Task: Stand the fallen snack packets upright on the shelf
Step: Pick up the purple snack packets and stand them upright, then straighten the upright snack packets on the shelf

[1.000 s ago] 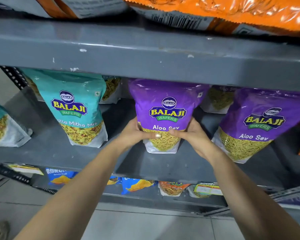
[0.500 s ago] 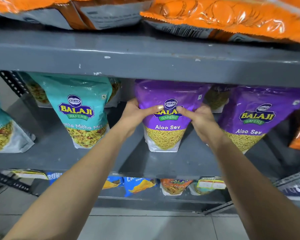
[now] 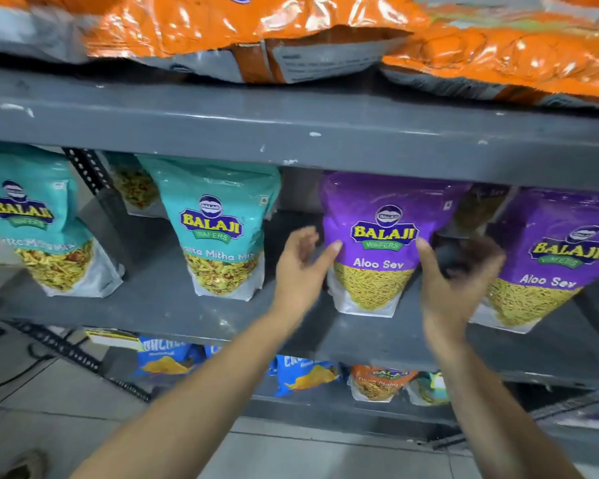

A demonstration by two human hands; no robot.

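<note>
A purple Aloo Sev packet [image 3: 381, 236] stands upright on the grey middle shelf [image 3: 159, 305]. My left hand [image 3: 301, 271] is just left of it, fingers spread, thumb tip near the packet's left edge. My right hand [image 3: 453, 281] is just right of it, fingers apart and blurred, index tip close to the packet's right edge. Neither hand grips the packet. A second purple Aloo Sev packet [image 3: 554, 257] stands to the right. Two teal Khatta Mitha Mix packets [image 3: 218, 226] [image 3: 32, 219] stand to the left.
Orange packets [image 3: 291, 32] lie flat on the shelf above, overhanging its grey front edge [image 3: 291, 133]. More packets stand behind the front row. Blue and orange packets [image 3: 305, 375] sit on the lower shelf. A perforated upright post [image 3: 94, 188] stands at the left. Tiled floor lies below.
Both hands have let go of the middle purple packet and drawn back a little to its sides. The packet stays standing. The view has shifted right and down.
</note>
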